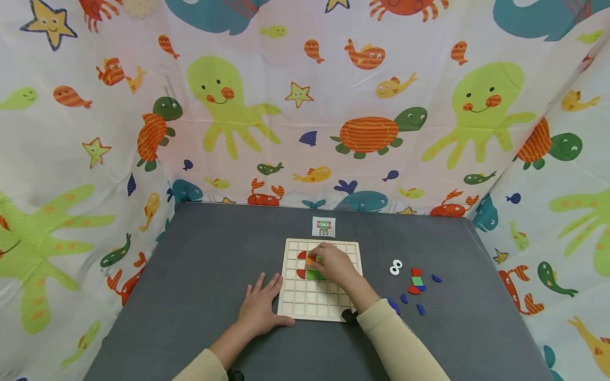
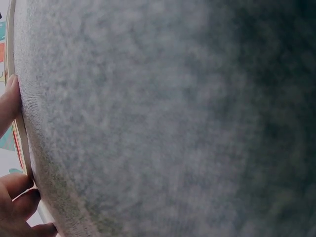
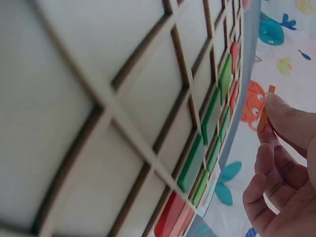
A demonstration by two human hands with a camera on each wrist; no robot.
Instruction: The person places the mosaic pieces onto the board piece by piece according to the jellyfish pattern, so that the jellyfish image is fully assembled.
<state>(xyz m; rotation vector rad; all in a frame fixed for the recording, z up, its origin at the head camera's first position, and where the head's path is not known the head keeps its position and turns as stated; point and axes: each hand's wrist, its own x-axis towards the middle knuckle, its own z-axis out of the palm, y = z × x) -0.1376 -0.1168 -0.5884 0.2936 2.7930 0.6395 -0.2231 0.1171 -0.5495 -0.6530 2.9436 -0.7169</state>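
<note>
A wooden grid board (image 1: 310, 304) lies flat on the dark table. Over its upper part, my right hand (image 1: 335, 264) pinches a thin orange tile (image 3: 266, 109) between thumb and fingers. In the right wrist view, the tile stands up on edge above the board's surface. Green tiles (image 3: 191, 165) and red rounded tiles (image 1: 301, 274) sit in the grid cells below that hand, which partly covers them in the head view. My left hand (image 1: 261, 311) rests at the board's lower left corner, fingers spread along the left edge and thumb by the front edge.
Behind the board lies a small picture card (image 1: 323, 227) with a green and red figure on a grid. To the right are two white rings (image 1: 394, 270), a red square (image 1: 416, 271), a green square (image 1: 416, 281) and several blue rounded pieces (image 1: 420, 309). A printed curtain (image 1: 295, 174) surrounds the table.
</note>
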